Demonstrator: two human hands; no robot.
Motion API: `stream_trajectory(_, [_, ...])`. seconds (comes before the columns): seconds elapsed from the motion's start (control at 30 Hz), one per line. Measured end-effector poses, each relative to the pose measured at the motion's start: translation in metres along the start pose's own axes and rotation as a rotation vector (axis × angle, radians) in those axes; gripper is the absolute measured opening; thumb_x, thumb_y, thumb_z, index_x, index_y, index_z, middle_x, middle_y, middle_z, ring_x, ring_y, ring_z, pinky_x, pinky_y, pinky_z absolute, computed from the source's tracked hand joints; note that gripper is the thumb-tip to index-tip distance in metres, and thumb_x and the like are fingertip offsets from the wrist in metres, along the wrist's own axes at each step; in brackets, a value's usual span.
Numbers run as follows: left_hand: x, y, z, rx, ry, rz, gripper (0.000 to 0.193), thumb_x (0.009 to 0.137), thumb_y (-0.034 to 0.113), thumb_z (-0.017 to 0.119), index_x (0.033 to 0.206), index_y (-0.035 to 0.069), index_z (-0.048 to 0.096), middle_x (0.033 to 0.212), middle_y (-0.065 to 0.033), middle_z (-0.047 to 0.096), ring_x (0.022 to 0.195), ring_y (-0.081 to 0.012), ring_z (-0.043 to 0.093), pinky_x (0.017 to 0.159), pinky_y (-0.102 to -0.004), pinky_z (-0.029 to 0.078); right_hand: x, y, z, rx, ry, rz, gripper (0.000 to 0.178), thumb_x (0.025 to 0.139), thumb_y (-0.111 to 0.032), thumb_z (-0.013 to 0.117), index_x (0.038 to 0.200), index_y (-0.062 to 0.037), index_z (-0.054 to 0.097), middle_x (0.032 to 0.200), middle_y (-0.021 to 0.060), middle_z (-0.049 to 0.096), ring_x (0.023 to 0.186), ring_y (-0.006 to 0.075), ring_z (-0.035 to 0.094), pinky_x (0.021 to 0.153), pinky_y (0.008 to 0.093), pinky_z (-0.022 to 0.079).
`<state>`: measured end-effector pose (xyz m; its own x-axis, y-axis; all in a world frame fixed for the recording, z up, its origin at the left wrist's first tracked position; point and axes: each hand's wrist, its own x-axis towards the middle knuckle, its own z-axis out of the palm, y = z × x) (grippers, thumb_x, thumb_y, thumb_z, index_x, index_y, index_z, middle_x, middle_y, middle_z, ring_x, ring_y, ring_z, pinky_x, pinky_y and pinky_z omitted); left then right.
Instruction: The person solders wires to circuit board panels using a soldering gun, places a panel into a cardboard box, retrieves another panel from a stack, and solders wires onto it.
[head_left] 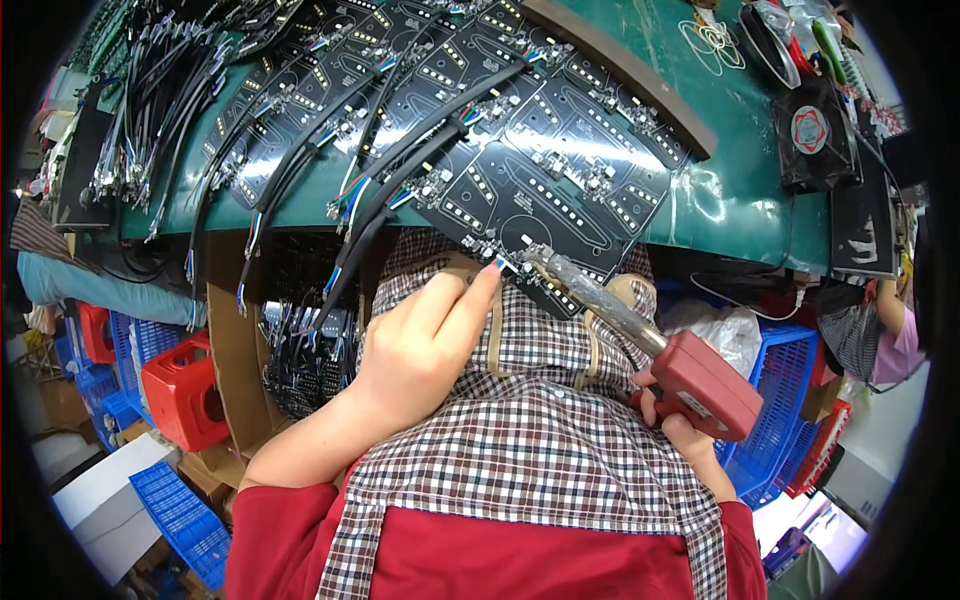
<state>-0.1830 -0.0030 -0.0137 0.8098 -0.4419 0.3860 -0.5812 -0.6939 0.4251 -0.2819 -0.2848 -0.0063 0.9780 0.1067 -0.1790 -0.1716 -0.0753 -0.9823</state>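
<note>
My left hand [415, 335] reaches to the near edge of a panel of black circuit boards [545, 205], its fingers pinched on the coloured wires [501, 263] of a cable end. In my right hand [682, 428] is a red soldering gun [708, 385], held by its handle. The gun's long metal barrel points up and left, its tip close to the wires and the board's edge; whether it touches them I cannot tell. Black cables [440, 115] with coloured wire ends lie across the boards to the left, several hanging over the table's near edge.
A thick bundle of black cables [165, 95] lies on the green table [745, 205] at the far left. A dark bar [635, 75] runs along the panel's far right side. Farther right sits a black fan [815, 135]. Below are a red stool [180, 395] and a blue basket [780, 385].
</note>
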Motion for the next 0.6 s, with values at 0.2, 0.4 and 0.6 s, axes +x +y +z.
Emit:
stream_trajectory(0.2, [-0.001,-0.008,0.009,0.001,0.003,0.078,0.035,0.071,0.004,0.062,0.105,-0.001,0.062,0.072,-0.0043,0.045,0.056,-0.0141,0.054,0.048,-0.0254,0.046,0.004,-0.004,0.017,0.171,0.062,0.030,0.071,0.071,-0.013,0.075,0.129,0.0072,0.039,0.093,0.0115,0.064,0.064,0.0099,0.054,0.061,0.0224,0.044])
stream_trajectory(0.4, [-0.001,-0.007,0.008,0.039,0.012,0.085,0.033,0.071,0.004,0.062,0.104,-0.001,0.062,0.071,-0.0037,0.044,0.054,-0.0122,0.052,0.044,-0.0236,0.045,0.002,-0.003,0.017,0.069,0.044,0.044,0.074,0.070,-0.007,0.074,0.132,0.0070,0.036,0.091,0.0114,0.065,0.068,0.0111,0.057,0.063,0.0236,0.046])
stream_trajectory(0.6, [-0.001,-0.008,0.008,0.060,0.011,0.099,0.033,0.071,0.004,0.061,0.104,-0.001,0.062,0.072,-0.0035,0.044,0.053,-0.0112,0.051,0.043,-0.0226,0.045,0.001,0.000,0.015,0.002,0.022,0.018,0.073,0.069,-0.006,0.073,0.131,0.0069,0.038,0.090,0.0109,0.065,0.071,0.0124,0.059,0.065,0.0245,0.048])
